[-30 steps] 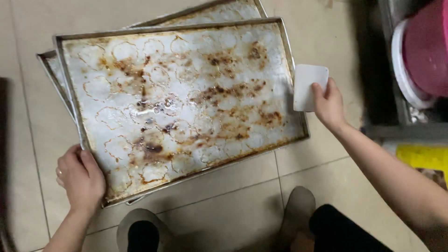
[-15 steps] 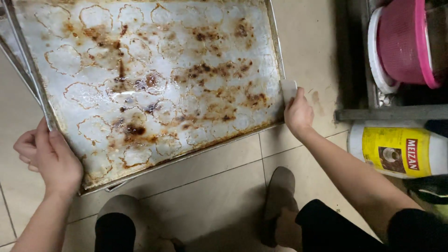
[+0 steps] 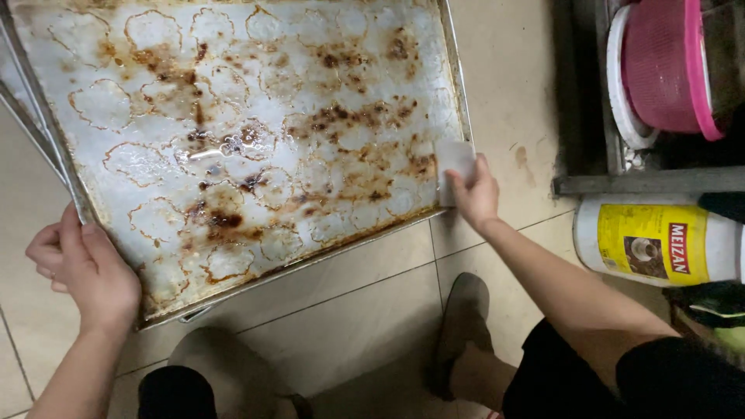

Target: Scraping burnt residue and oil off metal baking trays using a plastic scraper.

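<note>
Gripping the baking tray [image 3: 233, 147] at its near-left corner, my left hand [image 3: 81, 268] clamps the rim; my right hand [image 3: 473, 194] presses a white scraper [image 3: 454, 167] against its right edge, bare floor tiles [image 3: 349, 310] nearby.

One head-worn camera looks steeply down, close over the greasy baking tray [image 3: 233, 147] on the tiled floor [image 3: 349, 310] (feet show at the bottom edge).

We've got the baking tray [image 3: 233, 140] lying on the floor [image 3: 365, 310], stacked on another tray [image 3: 19, 116] peeking out at its left. Our left hand [image 3: 81, 271] sits at its near-left corner, our right hand [image 3: 475, 194] with the scraper [image 3: 455, 161] at its right edge. A tub [image 3: 656, 240] lies further right, a basket [image 3: 667, 66] behind it.
</note>
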